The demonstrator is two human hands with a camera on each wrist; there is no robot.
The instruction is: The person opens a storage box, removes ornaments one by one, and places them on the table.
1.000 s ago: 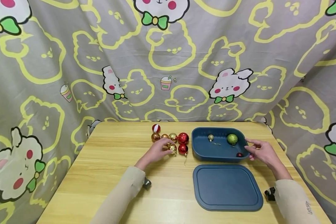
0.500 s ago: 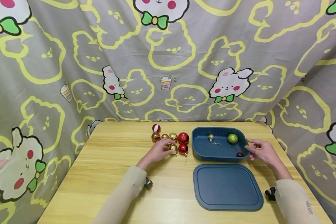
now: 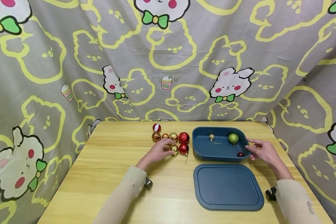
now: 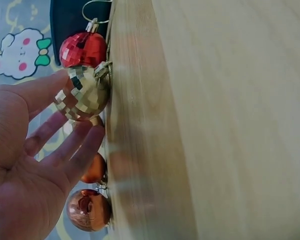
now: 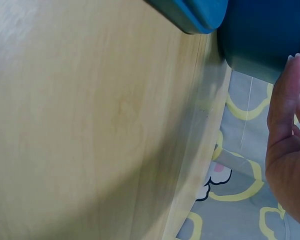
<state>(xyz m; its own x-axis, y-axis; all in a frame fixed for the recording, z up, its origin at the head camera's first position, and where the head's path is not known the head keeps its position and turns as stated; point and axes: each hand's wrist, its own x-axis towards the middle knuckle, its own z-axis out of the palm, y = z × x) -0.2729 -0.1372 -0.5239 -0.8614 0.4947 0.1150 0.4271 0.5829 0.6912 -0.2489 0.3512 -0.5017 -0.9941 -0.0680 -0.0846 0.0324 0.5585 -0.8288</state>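
Note:
In the head view my left hand (image 3: 157,151) is at the gold mirrored bauble (image 3: 174,149). The left wrist view shows the thumb against one side of that gold bauble (image 4: 85,97) and the fingers bent under the other side. Next to it lies a red mirrored bauble (image 3: 183,148); behind are a red glitter bauble (image 3: 183,137), a pale gold one (image 3: 173,136) and copper ones (image 3: 156,137). My right hand (image 3: 261,151) touches the right end of the blue box (image 3: 212,158) with thumb and index finger extended; its other fingers are partly hidden.
Inside the box lie a green glitter bauble (image 3: 233,138), a small silvery-gold one (image 3: 211,137) and a small dark red one (image 3: 240,154). The flat blue lid (image 3: 228,187) rests in front of the box. A red-and-white bauble (image 3: 156,128) sits at the table's back; a patterned curtain (image 3: 182,102) hangs behind.

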